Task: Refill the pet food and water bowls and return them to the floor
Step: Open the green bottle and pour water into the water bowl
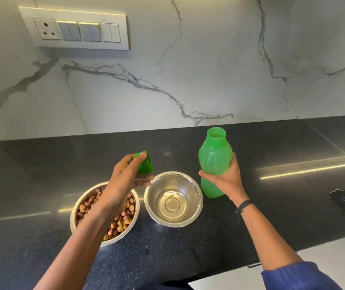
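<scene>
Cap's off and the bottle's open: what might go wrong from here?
1. The open green bottle in the right hand stands beside the water bowl, not over it; tilting early could wet the counter.
2. The cap, pinched in the left hand near that bowl's rim, might drop in.

Food bowl [137,206] and water bowl [163,185] stand just beside each other on the counter [41,174], a narrow gap between. The left hand [123,178], gripping a cap [145,163], crosses above the food bowl. The bottle [213,158], upright in the right hand [228,181], flanks the water bowl's right. Open counter runs behind to the wall [209,80].
</scene>
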The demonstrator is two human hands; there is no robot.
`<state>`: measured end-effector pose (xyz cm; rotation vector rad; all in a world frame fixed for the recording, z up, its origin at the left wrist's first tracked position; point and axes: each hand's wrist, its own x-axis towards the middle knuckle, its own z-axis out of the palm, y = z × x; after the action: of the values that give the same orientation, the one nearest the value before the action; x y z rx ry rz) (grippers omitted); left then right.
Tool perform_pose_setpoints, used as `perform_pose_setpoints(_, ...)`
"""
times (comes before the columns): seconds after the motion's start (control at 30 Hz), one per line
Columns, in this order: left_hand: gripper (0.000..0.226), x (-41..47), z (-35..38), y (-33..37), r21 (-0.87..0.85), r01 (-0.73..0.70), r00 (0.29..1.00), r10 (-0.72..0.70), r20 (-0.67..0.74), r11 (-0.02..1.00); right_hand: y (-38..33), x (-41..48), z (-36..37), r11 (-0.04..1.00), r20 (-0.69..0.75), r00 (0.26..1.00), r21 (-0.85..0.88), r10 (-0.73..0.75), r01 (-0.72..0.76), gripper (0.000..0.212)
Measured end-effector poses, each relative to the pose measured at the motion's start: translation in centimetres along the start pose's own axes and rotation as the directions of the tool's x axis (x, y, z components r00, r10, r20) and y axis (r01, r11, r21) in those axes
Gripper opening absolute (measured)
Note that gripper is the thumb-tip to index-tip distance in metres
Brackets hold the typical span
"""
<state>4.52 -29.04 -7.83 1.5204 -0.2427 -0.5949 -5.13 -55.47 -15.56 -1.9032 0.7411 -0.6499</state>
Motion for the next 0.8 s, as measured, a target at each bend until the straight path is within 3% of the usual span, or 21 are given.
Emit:
perform_pose_setpoints(0.3,0.03,-3.1,-1.8,-1.2,-0.141,0.018,0.996,-0.03,-0.082,0.99,-2.9,-4.9,-2.0,0.942,0.025,0.991,-0.306,-0.133,0.134,0.091)
perform_pose_setpoints(0.8,0.025,-7.7,-1.7,-3.7,-0.302,0.11,0.989,-0.133,-0.058,0.947,-6.5,-10.9,-3.2,0.829,0.081,0.987,-0.537,-0.135,0.158,0.104)
